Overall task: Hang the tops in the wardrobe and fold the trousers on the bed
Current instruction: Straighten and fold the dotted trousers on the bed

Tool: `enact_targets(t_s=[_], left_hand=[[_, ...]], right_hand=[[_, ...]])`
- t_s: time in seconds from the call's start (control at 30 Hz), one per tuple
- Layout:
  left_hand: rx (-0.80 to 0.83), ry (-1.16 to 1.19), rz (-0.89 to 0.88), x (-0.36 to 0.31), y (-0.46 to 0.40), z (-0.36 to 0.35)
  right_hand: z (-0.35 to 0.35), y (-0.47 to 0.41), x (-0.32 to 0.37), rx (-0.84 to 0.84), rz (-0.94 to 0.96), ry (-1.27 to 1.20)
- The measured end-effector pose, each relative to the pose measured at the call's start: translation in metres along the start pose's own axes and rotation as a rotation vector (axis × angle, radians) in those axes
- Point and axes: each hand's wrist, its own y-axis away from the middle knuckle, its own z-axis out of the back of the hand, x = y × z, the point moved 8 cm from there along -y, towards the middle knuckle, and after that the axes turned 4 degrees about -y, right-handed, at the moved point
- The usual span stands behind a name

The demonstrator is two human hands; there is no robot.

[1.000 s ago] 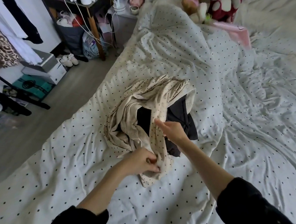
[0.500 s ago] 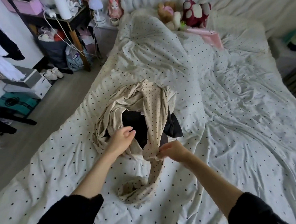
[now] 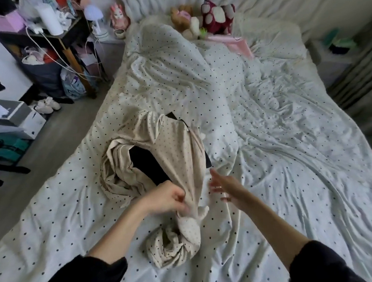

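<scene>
Left hand (image 3: 167,197) pinches beige trousers (image 3: 177,154) on bed (image 3: 268,135) (right hand (image 3: 225,187) spread).

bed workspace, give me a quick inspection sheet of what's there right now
surface: bed under a rumpled white sheet with dark dots.
job's things: beige dotted garment bunched mid-bed, part trailing toward the person; dark garment under it.
clutter: plush toys and a pink item at the head of the bed.
grippers: left hand pinches the beige dotted garment; right hand open, fingers spread, holding nothing.
cables: white cables hang from the dark shelf unit.
surroundings: white shoes and boxes on the floor; clothes hang at the left edge.
</scene>
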Motion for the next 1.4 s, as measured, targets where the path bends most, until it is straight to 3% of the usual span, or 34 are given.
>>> enact_targets(t_s=[0.07, 0.17, 0.33, 0.47, 0.6, 0.67, 0.83, 0.97, 1.07, 1.23, 1.3, 1.4], left_hand=[[0.168, -0.158, 0.000, -0.005, 0.019, -0.020], [0.327, -0.112, 0.062, -0.002, 0.040, -0.041], [0.393, -0.174, 0.141, 0.019, 0.046, -0.043], [0.168, -0.158, 0.192, 0.039, 0.032, -0.010], [-0.464, 0.169, 0.355, 0.062, 0.016, 0.054], [-0.540, 0.235, 0.403, 0.061, 0.001, 0.065], [-0.346, 0.032, 0.475, 0.044, -0.040, 0.024], [-0.312, -0.116, 0.464, 0.059, -0.037, -0.002], [-0.164, -0.171, 0.437, 0.072, -0.022, -0.016], [0.210, -0.301, 0.360, 0.089, 0.016, -0.037], [0.253, -0.298, 0.345, 0.099, 0.029, -0.043], [0.180, -0.186, 0.351, 0.112, 0.036, -0.041]], right_hand=[[-0.011, -0.013, 0.007, -0.003, -0.042, -0.062], [-0.040, -0.028, 0.013, 0.002, -0.080, -0.103], [-0.067, -0.035, 0.006, -0.015, -0.103, -0.192], [-0.056, -0.023, 0.016, -0.017, 0.066, -0.097], [-0.048, 0.005, 0.014, 0.087, 0.212, 0.114], [-0.049, 0.019, 0.006, 0.154, 0.248, 0.192], [-0.055, 0.043, -0.008, 0.275, 0.269, 0.250], [-0.044, 0.046, -0.018, 0.287, 0.263, 0.320], [-0.040, 0.038, -0.030, 0.267, 0.227, 0.342], [-0.025, -0.007, -0.028, -0.048, 0.157, 0.203], [-0.026, -0.027, -0.022, -0.142, 0.148, 0.180], [-0.032, -0.056, -0.014, -0.202, 0.125, 0.242]])
